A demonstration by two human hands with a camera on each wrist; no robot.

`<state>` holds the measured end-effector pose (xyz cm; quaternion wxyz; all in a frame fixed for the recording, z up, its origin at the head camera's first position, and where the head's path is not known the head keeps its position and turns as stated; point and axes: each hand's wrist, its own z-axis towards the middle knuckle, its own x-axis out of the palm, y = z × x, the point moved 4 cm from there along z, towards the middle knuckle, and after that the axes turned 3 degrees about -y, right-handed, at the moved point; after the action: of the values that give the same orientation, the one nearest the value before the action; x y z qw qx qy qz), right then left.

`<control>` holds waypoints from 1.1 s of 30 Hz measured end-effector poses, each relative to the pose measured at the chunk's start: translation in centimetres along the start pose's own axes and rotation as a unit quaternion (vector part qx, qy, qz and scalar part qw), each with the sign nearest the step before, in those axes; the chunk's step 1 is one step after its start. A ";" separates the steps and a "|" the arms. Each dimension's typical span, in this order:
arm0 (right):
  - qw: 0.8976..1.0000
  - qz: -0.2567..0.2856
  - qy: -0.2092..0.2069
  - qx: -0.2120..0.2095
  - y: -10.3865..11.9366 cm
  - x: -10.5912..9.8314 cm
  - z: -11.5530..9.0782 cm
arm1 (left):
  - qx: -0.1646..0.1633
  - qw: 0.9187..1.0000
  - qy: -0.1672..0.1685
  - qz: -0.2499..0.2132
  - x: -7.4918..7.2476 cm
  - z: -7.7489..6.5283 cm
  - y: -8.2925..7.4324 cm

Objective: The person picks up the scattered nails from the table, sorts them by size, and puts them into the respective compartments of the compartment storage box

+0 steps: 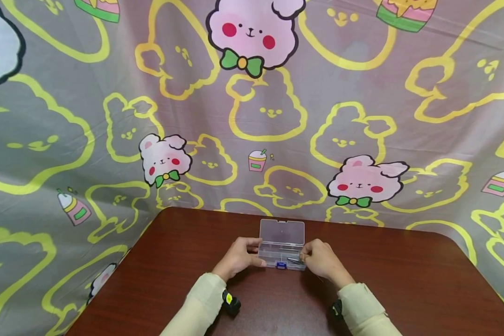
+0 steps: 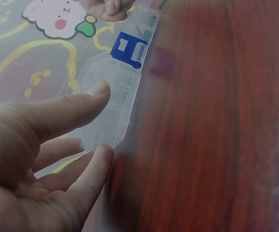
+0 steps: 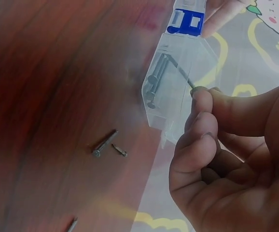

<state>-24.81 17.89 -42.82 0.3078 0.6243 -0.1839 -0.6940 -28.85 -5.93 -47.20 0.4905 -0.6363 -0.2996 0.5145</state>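
A clear plastic compartment box (image 1: 269, 255) stands on the table with its lid (image 1: 281, 231) raised at the back and a blue latch (image 1: 281, 265) in front. My left hand (image 1: 237, 256) holds the box's left end, thumb at the front corner and fingers along the side. At the opposite end, my right hand (image 1: 321, 259) pinches a dark metal screw (image 3: 182, 71) by its head between thumb and forefinger. The screw slants down into the right front compartment, where several screws (image 3: 155, 84) lie together. In the head view, another thin screw (image 1: 287, 249) shows in a back compartment.
Loose on the table beside the box, the right wrist view shows a longer screw (image 3: 104, 143), a short one (image 3: 119, 150) and part of a third (image 3: 72, 224). The brown table (image 1: 264, 308) ends at a patterned cloth (image 1: 273, 154) hanging behind it.
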 end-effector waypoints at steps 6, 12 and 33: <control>1.000 0.007 -0.002 0.003 0.1 -0.2 -0.1 | -0.001 1.000 -0.002 0.000 0.0 0.0 -0.1; 1.000 0.017 0.001 0.011 -0.2 -0.6 -0.3 | -0.001 1.000 -0.004 0.000 0.1 0.1 -0.1; 0.997 0.042 0.006 0.072 -2.4 -3.2 -3.5 | -0.005 1.000 -0.003 0.004 0.0 0.1 -0.1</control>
<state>-21.74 22.18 -42.50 0.2920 0.6408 -0.2575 -0.6617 -28.90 -5.83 -47.10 0.4843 -0.6382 -0.3018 0.5169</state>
